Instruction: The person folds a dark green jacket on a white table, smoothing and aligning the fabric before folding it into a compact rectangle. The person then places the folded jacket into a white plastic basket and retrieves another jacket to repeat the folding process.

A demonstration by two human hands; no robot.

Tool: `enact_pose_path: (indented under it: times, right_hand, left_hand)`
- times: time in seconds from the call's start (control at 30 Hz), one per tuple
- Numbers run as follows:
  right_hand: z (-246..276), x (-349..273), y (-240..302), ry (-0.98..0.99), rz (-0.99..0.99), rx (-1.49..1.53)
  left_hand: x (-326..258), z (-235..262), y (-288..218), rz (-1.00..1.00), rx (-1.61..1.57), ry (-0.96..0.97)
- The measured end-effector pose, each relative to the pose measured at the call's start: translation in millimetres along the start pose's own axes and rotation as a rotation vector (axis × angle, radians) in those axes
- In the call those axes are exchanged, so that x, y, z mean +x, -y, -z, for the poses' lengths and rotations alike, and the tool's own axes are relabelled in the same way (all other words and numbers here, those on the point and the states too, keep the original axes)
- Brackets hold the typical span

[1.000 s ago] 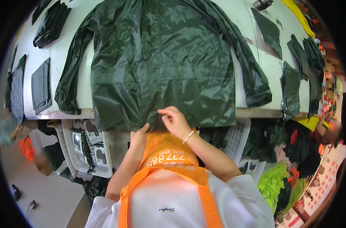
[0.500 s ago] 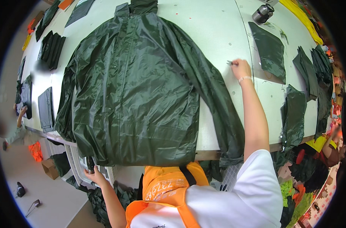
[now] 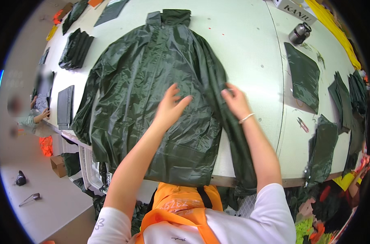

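A dark green rain jacket [image 3: 152,101] with a stand-up collar lies front up on the white table, its hem hanging at the near edge. My left hand [image 3: 171,109] is over the right half of its front, fingers spread with nothing in them. At the outer edge of the right sleeve [image 3: 245,162], my right hand [image 3: 237,102] has its thumb and forefinger apart, somewhat blurred. Whether it touches the cloth I cannot tell. A small pair of thread snips [image 3: 303,125] lies on the table to the right of that hand.
Folded dark green garments lie at the right [image 3: 303,77] and left [image 3: 76,49]. A steel flask [image 3: 299,33] and a white box [image 3: 295,10] stand far right. Below the table's left edge is a white crate [image 3: 87,166]. Another person's hand [image 3: 42,116] is far left.
The snips have left my right hand and lie on the table. That hand has come in to the sleeve. My left hand has risen from below the table edge to above the jacket front.
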State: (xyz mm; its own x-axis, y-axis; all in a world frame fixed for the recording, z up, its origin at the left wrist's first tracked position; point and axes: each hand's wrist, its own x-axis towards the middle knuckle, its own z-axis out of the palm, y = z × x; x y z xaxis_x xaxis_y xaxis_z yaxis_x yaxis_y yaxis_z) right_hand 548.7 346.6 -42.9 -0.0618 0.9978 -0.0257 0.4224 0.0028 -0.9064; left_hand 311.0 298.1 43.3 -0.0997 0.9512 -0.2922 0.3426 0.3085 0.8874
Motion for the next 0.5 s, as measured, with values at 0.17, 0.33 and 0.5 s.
enact_pose_path:
  times: [0.17,0.33,0.5]
  right_hand:
    - [-60,-61,138,0.587,-0.066,0.504]
    - [-46,-52,74,0.352,-0.3,0.751]
    - [-126,-75,88,-0.023,-0.333,0.778]
  left_hand:
    - [50,8,-21,0.148,0.107,-0.04]
    - [-85,81,-85,-0.243,-0.123,0.004]
    - [-217,183,-137,-0.655,-0.141,0.31]
